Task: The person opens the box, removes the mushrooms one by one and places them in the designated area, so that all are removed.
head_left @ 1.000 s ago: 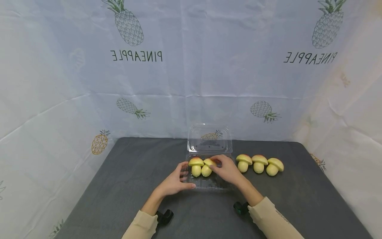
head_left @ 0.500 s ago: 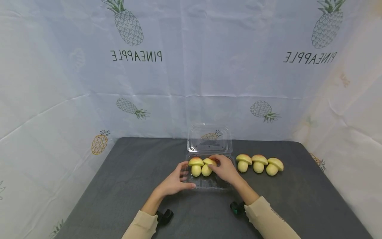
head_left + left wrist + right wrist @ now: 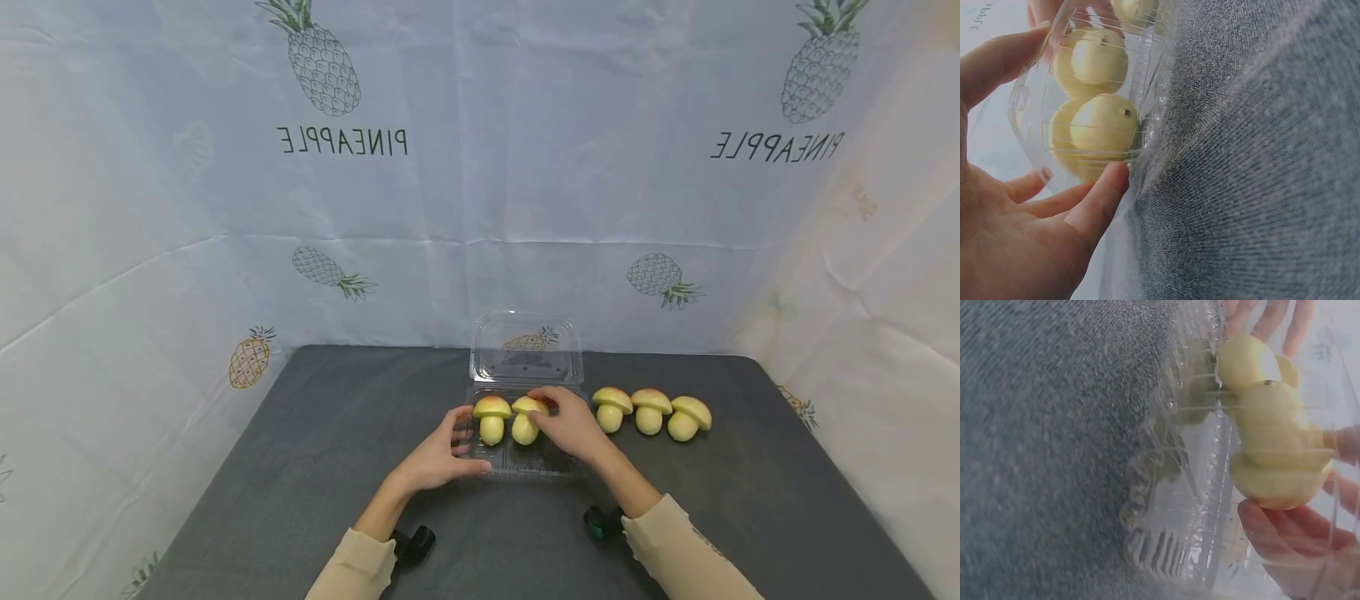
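A clear plastic container [image 3: 517, 461] stands with its hinged lid [image 3: 527, 367] raised at the back. Inside, side by side, are two yellow toy mushrooms with reddish-tinged caps: a left mushroom [image 3: 492, 427] and a right mushroom [image 3: 524, 429]. My left hand [image 3: 435, 457] holds the container's near left corner, thumb at the front rim and fingers along the side wall [image 3: 1019, 119]. With my right hand [image 3: 570, 425] I pinch the right mushroom by its cap; in the right wrist view its stem [image 3: 1270, 422] shows through the plastic and fingers [image 3: 1291, 528] lie against the cap.
Right of the container, a row of three more toy mushrooms [image 3: 651, 411] lies on the dark grey table [image 3: 337, 433]. White cloth [image 3: 525, 192] printed with pineapples hangs behind and at both sides.
The right mushroom, tilted before, now stands straighter and slightly farther right, away from the left one. My right hand has moved slightly with it; my left hand stays in place.
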The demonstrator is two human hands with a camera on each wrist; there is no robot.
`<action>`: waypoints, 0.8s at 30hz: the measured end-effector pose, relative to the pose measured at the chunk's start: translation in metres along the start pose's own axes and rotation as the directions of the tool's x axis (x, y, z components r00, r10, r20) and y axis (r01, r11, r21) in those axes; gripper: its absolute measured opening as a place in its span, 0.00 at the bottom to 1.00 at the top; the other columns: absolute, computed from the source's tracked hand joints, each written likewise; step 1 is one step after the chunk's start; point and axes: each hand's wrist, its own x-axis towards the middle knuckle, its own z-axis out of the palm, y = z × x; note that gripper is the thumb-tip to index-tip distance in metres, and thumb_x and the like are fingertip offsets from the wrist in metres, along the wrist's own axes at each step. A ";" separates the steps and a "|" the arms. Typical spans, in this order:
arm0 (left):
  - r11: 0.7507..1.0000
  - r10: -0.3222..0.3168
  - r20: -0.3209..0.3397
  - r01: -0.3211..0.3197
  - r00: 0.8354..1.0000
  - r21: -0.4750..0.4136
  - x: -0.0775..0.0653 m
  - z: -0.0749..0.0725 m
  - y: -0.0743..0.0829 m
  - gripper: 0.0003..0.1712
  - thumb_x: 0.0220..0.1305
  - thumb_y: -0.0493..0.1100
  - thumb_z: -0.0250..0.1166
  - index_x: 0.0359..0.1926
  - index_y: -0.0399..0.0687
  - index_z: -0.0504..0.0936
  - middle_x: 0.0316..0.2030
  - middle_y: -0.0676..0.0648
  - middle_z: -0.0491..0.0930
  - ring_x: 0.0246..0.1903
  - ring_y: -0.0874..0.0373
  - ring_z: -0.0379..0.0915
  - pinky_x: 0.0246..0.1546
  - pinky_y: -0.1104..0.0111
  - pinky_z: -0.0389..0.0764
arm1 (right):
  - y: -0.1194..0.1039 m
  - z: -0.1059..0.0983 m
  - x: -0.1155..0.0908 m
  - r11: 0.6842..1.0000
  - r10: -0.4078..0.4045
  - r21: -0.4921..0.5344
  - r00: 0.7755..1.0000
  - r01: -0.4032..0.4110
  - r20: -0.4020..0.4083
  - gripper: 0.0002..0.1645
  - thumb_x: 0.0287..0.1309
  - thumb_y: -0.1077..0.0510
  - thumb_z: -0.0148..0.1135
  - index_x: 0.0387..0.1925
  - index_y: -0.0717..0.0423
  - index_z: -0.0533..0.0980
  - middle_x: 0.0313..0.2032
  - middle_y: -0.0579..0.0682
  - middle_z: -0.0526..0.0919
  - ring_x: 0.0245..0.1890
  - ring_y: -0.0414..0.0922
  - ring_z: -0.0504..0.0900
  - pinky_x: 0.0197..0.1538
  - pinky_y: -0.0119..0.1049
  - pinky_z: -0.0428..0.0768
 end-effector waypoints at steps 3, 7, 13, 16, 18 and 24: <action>1.000 0.002 -0.001 -0.002 1.000 0.002 0.000 0.000 0.000 0.57 0.62 0.48 0.75 0.80 0.46 0.47 0.76 0.35 0.52 0.70 0.36 0.61 0.65 0.46 0.72 | -0.001 -0.004 -0.002 1.000 -0.016 0.009 1.000 0.016 0.007 0.22 0.69 0.55 0.64 0.61 0.56 0.78 0.58 0.54 0.80 0.56 0.53 0.79 0.56 0.53 0.79; 1.000 0.002 -0.001 -0.002 1.000 0.000 0.001 0.000 -0.001 0.57 0.62 0.48 0.75 0.80 0.46 0.47 0.76 0.35 0.52 0.70 0.36 0.61 0.65 0.46 0.72 | -0.001 -0.008 -0.005 0.999 -0.037 0.011 0.999 0.037 0.010 0.22 0.69 0.55 0.64 0.61 0.56 0.79 0.58 0.54 0.80 0.55 0.53 0.79 0.56 0.51 0.80; 1.000 0.002 -0.001 -0.002 1.000 0.000 0.000 -0.001 -0.001 0.57 0.62 0.47 0.75 0.80 0.46 0.47 0.76 0.35 0.52 0.70 0.36 0.61 0.65 0.46 0.72 | -0.005 -0.014 -0.010 0.998 -0.054 0.015 0.998 0.054 0.018 0.21 0.69 0.55 0.64 0.60 0.56 0.79 0.55 0.54 0.80 0.54 0.52 0.79 0.53 0.50 0.81; 1.000 0.003 -0.001 -0.003 1.000 0.000 0.000 -0.001 0.000 0.57 0.62 0.47 0.75 0.80 0.46 0.47 0.76 0.35 0.52 0.70 0.36 0.61 0.65 0.46 0.72 | -0.007 -0.018 -0.013 0.998 -0.060 0.028 0.998 0.059 0.020 0.21 0.69 0.55 0.64 0.60 0.57 0.79 0.55 0.54 0.80 0.54 0.53 0.79 0.53 0.49 0.82; 1.000 0.000 -0.001 0.000 1.000 -0.001 0.000 -0.001 0.001 0.57 0.62 0.47 0.75 0.80 0.46 0.47 0.76 0.35 0.52 0.70 0.36 0.61 0.65 0.46 0.72 | -0.008 -0.020 -0.015 0.997 -0.062 0.039 0.998 0.061 0.024 0.22 0.69 0.55 0.65 0.61 0.57 0.79 0.56 0.55 0.80 0.55 0.53 0.79 0.53 0.49 0.82; 1.000 -0.001 0.006 0.001 1.000 0.003 -0.001 0.000 0.002 0.56 0.62 0.46 0.75 0.80 0.46 0.47 0.76 0.35 0.52 0.70 0.35 0.61 0.64 0.45 0.72 | -0.010 -0.026 -0.021 0.995 -0.062 0.080 0.997 0.059 0.036 0.22 0.70 0.54 0.65 0.62 0.56 0.78 0.58 0.55 0.78 0.56 0.53 0.78 0.53 0.48 0.84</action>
